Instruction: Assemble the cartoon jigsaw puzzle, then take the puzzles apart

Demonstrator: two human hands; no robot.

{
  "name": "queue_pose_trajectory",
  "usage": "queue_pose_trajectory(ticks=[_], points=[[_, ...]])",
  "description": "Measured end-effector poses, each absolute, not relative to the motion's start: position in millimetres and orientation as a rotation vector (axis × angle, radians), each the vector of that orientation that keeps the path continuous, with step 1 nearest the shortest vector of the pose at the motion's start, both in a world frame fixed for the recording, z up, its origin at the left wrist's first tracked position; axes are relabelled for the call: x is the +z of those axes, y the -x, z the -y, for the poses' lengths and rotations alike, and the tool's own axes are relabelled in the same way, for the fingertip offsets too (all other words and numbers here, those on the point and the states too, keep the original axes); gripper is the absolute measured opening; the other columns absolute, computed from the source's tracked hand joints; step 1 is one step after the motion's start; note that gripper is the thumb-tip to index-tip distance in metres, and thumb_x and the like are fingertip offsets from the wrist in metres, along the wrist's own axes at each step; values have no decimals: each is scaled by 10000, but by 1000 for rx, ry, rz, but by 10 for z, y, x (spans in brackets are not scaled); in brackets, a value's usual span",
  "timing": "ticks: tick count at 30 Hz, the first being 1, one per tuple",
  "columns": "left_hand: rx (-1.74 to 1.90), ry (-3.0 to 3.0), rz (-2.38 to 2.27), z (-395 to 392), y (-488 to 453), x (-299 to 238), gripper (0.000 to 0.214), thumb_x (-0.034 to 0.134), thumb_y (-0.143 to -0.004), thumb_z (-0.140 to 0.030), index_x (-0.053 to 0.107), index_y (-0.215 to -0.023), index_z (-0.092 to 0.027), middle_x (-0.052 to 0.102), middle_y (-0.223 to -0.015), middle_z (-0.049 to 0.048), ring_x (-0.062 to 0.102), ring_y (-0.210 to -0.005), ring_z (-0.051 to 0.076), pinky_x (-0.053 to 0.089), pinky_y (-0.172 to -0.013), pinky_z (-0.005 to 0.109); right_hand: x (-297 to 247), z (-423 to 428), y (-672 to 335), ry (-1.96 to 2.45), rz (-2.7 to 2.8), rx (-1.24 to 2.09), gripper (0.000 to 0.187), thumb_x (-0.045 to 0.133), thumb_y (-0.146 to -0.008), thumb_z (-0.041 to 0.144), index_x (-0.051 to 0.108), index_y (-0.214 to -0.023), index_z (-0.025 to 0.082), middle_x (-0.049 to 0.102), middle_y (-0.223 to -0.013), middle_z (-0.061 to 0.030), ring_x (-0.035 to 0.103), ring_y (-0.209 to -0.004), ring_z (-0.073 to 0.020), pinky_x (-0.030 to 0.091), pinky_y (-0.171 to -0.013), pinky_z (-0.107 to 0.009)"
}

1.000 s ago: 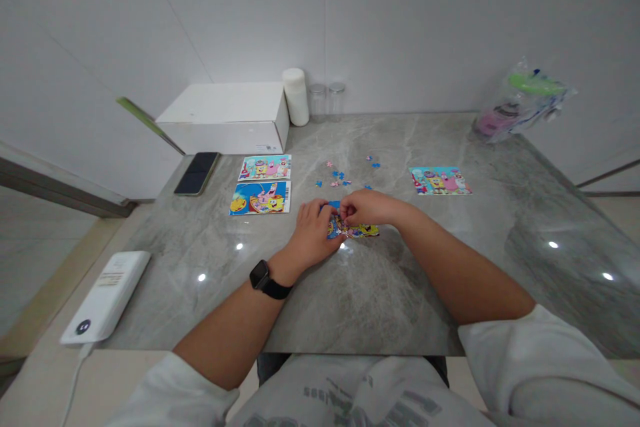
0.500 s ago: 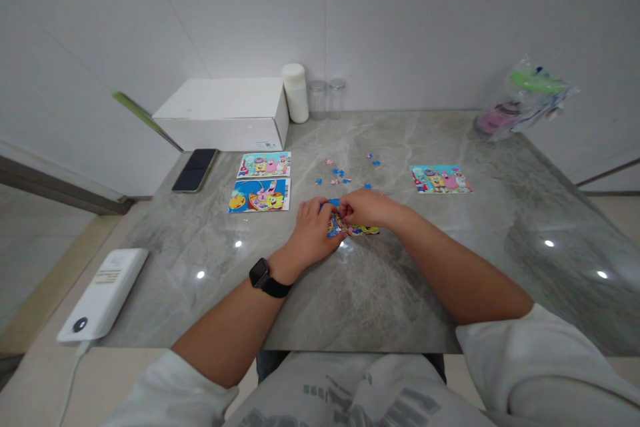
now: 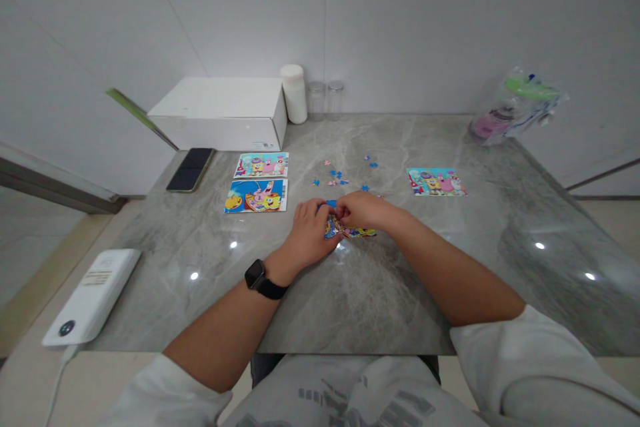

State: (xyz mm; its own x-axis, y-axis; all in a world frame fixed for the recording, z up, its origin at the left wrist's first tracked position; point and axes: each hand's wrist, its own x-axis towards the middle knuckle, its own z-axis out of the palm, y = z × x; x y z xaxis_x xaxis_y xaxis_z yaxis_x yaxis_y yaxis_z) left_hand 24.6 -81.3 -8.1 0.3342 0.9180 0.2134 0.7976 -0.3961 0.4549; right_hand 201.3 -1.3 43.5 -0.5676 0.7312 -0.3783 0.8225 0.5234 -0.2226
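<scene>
A partly joined jigsaw puzzle point(image 3: 361, 232) with a colourful cartoon picture lies flat on the grey marbled table, partly covered by my hands. My left hand point(image 3: 311, 230), with a black watch on its wrist, grips the puzzle's left side, thumb at the near edge and forefinger bent over the top. Curled in a pinch, my right hand point(image 3: 361, 210) presses down on the puzzle's upper middle. Its fingertips are hidden, so any piece in them cannot be made out. Just beyond lie several loose puzzle pieces point(image 3: 339, 175), blue and pink.
Two cartoon cards point(image 3: 256, 197) lie at the left, another card point(image 3: 437, 182) at the right. Farther back stand a white box point(image 3: 215, 133), a white bottle point(image 3: 295, 97), two clear jars point(image 3: 335, 103) and a bagged cup point(image 3: 500, 117). A phone point(image 3: 191, 170) and white power bank point(image 3: 93, 297) are left.
The whole view has shifted slightly. Both hands stay at the puzzle in nearly the same pose, and the loose pieces lie as before.
</scene>
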Motion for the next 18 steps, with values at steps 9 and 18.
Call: queue_pose_trajectory(ticks=[9,18], points=[[656,-2330,-1543,809,-238,-105,495,814,-816,-362,600,-1242,-231,555,-1371,140,521,-1309,347,421,-1150,561,453,7,-2022,-1277,-2529,-557,227,647,-919,276,824,-1056,239,824,-1030,-48,724,-943,-201,416,-711,-253],[634,-2325,-1553,817,-243,-85,504,818,-818,-371,601,-1254,-238,553,-1373,143,523,-1313,355,426,-1138,575,555,-4,-2061,-1263,-2503,-600,300,574,-990,309,836,-1116,235,820,-1032,-70,705,-903,-197,385,-682,-266]])
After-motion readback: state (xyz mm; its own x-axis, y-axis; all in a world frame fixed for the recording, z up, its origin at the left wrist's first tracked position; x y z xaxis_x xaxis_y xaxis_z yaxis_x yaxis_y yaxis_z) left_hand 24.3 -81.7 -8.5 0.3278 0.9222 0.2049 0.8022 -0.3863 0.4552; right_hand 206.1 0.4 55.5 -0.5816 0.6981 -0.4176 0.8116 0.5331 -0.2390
